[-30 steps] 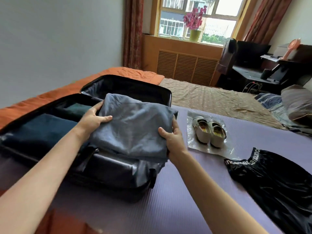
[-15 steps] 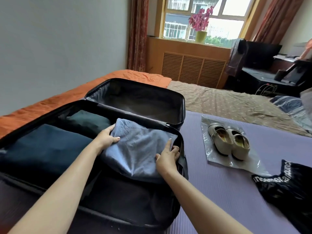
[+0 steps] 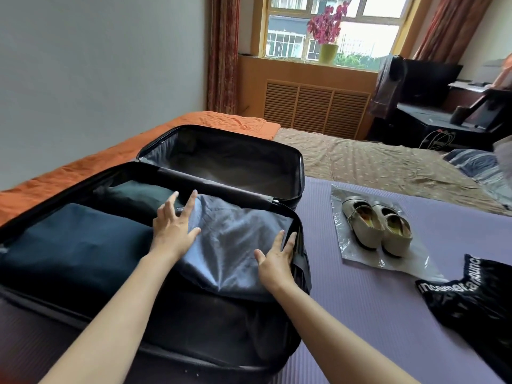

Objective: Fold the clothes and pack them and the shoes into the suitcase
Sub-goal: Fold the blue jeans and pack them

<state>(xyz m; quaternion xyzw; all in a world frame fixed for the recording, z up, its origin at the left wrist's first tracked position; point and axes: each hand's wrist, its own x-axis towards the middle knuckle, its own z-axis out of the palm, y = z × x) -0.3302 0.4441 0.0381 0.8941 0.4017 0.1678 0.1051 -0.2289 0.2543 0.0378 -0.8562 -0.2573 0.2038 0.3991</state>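
Suitcase (image 3: 235,192) lies open on the purple mat (image 3: 360,314) on the bed. The grey-blue folded top (image 3: 235,245) is now down inside the near half, at its right end, beside a navy folded piece (image 3: 77,239) and a dark green one (image 3: 135,194).

A sec ago both hands held that top by its edges above the case. Now they've let go and lie flat on it. Left hand (image 3: 173,228) is on the top's left edge, fingers straight & spread. Right hand (image 3: 275,259) is at its right edge by the case wall, fingers straight, gripping nothing. Reads as pressing/smoothing, so this item looks packed, approx.

Left to do: the shoes (image 3: 376,225) sit outside on a clear plastic bag (image 3: 360,259), well apart from the case, and a black item w/ white lettering (image 3: 471,300) lies on the mat.

Hard to tell:
- The black item is cut off at the frame edge, so garment or bag is unclear, and the text is only partly legible.
- Whatever is under the grey-blue top is hidden.
- Can't tell if the right fingertips are tucked between cloth & wall.
- The lid half looks empty but is dim.
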